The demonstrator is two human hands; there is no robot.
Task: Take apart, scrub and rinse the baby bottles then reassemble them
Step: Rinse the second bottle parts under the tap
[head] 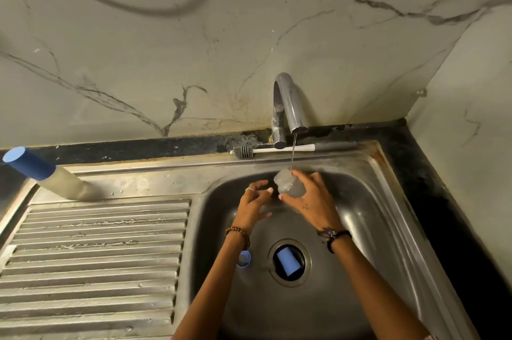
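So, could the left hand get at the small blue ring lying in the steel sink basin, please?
Probably yes. The left hand holds nothing, and the small blue ring lies on the basin floor beside that forearm, uncovered. The right hand keeps the clear bottle under the tap.

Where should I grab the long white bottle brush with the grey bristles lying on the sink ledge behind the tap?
Probably best to grip the long white bottle brush by its grey handle end, right of the chrome tap. It lies flat along the back rim of the steel sink, bristles pointing left, and the handle end lies clear of the tap base. Come from above and pinch across the thin shaft.
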